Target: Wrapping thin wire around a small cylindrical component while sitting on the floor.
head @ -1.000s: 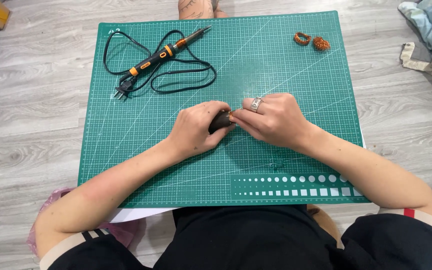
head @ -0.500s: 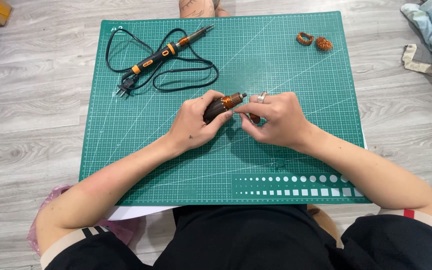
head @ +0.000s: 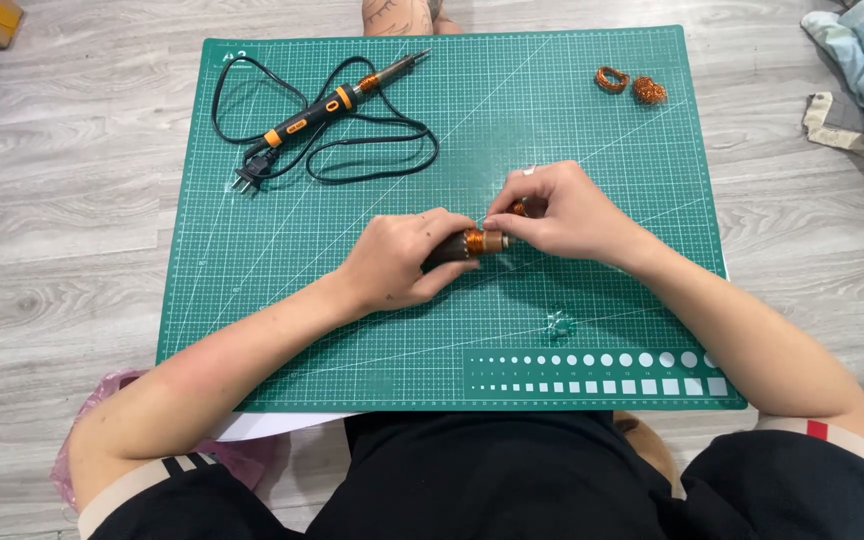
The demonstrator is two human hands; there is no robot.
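At the middle of the green cutting mat [head: 282,300], which lies on a grey wood floor [head: 52,200], the person's two hands meet over a small dark cylinder wound with copper wire [head: 470,243]. The left hand [head: 397,260] is curled shut around the dark end of the cylinder, holding it roughly level just above the mat. The right hand [head: 562,212] has its fingertips pinched together at the cylinder's copper-wound end; whether they grip the cylinder itself or a fine wire cannot be told. A ring shows on one right finger. Toward the mat's far left lies a black and orange soldering iron [head: 337,100] with its black cord [head: 372,150] looped beside it. Near the far right corner sit two small copper wire coils [head: 630,85], close together. A pale cloth [head: 862,70] lies on the floor to the right.
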